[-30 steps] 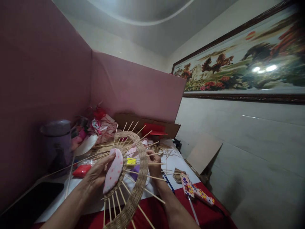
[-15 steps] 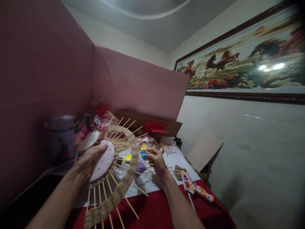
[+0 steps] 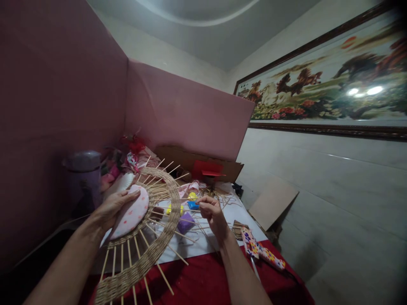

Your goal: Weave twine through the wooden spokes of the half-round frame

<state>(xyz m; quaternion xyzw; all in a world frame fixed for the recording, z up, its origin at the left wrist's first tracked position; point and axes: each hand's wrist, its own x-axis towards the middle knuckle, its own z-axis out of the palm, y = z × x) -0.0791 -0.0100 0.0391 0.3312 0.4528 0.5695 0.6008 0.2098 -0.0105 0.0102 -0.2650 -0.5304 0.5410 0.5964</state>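
Observation:
My left hand (image 3: 116, 207) is closed on a half-round woven piece. Its thumb lies on the white, red-dotted padded centre (image 3: 133, 212). From that centre thin wooden sticks (image 3: 167, 279) fan out through a wide woven band (image 3: 173, 203) of twisted tan cord, their ends poking past it. My right hand (image 3: 211, 212) is at the piece's right side, by the stick tips, with its fingers curled into a pinch. What sits between those fingertips is too small to make out. Below and behind the sticks lie a purple packet (image 3: 186, 223), a blue packet (image 3: 193, 205) and yellow packets (image 3: 192, 196).
A flower-patterned glue gun (image 3: 262, 252) lies on the red cloth (image 3: 203, 279) at right, beside small cardboard pieces (image 3: 239, 228). A lilac lidded container (image 3: 83, 182) stands at left. Loose cords and a cardboard box (image 3: 178, 159) are at the back.
The woven piece has shifted left and slightly down with my left hand. My right hand has moved a little right, widening its distance from the woven band.

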